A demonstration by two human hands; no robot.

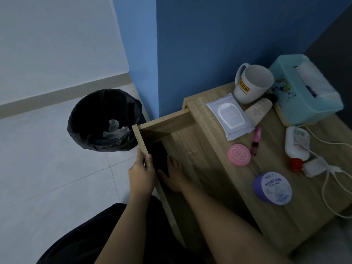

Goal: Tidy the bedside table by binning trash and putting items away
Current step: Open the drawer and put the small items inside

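The wooden bedside table (297,221) has its top drawer (182,141) pulled out toward the bin. My left hand (142,173) is shut on the drawer's front panel (141,139). Inside the drawer, my right hand (176,178) lies flat with its fingers spread, the thumb touching a flat black object (157,155). On the tabletop lie a wipes pack (230,117), a cream tube (257,111), a pink lip tube (256,140), a pink compact (239,154), a purple jar (272,187) and a white bottle with a red cap (296,143).
A black-lined bin (91,115) stands on the floor left of the drawer, with crumpled tissue (114,128) in it. A white mug (253,82) and a teal tissue box (304,92) sit at the table's back. A white charger (314,166) trails its cable off the right edge.
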